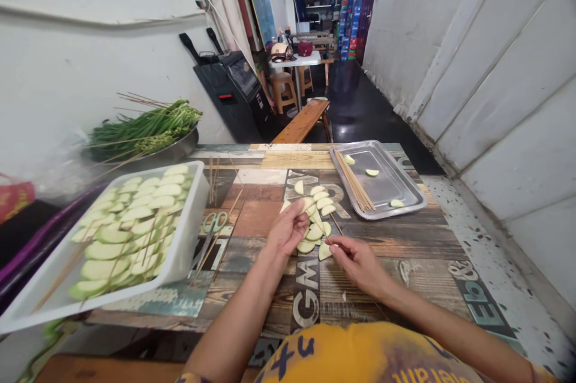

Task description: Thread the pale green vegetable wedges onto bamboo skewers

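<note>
My left hand (290, 228) is closed, pinching a pale green-edged vegetable slice (308, 205) between thumb and fingers. My right hand (355, 258) is also closed, its fingertips pinching a thin wooden skewer (327, 239) that slants up toward the left hand. Just left of the right fingertips is a half-round slice (324, 251); whether they touch it is unclear. Several more loose slices (315, 231) lie on the table between and beyond both hands. Where the skewer meets the held slice is too small to make out.
At left, a white tub (198, 215) holds many slices and skewers. Scissors (209, 233) lie beside it. A metal tray (387, 182) at right carries a skewer bundle (353, 182) and a few slices. Behind the tub stands a metal bowl (186, 144) of green vegetables (144, 129).
</note>
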### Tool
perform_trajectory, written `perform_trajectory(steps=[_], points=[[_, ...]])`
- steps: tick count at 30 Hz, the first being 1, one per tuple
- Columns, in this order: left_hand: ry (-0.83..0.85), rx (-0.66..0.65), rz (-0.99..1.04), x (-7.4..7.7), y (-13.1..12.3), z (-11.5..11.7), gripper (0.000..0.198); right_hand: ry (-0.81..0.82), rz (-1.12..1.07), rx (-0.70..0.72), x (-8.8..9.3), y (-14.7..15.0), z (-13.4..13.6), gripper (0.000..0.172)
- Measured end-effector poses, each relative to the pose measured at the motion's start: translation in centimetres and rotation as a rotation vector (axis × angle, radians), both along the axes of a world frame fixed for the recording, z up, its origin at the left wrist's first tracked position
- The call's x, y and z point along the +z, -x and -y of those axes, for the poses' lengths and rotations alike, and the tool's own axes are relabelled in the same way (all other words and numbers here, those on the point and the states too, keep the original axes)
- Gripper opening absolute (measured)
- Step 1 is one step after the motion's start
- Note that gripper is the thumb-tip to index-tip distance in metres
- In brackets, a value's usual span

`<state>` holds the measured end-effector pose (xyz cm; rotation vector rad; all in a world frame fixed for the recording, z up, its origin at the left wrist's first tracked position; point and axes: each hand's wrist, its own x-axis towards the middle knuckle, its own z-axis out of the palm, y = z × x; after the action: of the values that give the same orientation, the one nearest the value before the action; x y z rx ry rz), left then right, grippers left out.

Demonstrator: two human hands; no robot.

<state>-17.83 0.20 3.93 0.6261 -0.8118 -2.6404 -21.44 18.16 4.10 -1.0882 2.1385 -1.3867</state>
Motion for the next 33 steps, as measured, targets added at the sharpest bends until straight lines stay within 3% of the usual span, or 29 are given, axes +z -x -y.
perform_trajectory(steps=[8,17,27,33], points=[[0.068,0.022,0.073,0.25,-0.31,-0.27,0.033,0.034,-0.107,-0.049,-0.73,-0.18,-0.13,0.025],[0.081,-0.032,0.098,0.19,-0.31,-0.32,0.026,0.043,-0.145,-0.070,-0.98,-0.41,-0.29,0.024],[-0.064,-0.068,0.079,0.63,-0.27,-0.26,0.018,0.052,-0.202,-0.042,-0.51,-0.23,-0.24,0.024],[-0.032,-0.024,0.052,0.66,-0.28,-0.43,0.023,0.049,-0.187,-0.036,-0.47,-0.30,-0.30,0.024]])
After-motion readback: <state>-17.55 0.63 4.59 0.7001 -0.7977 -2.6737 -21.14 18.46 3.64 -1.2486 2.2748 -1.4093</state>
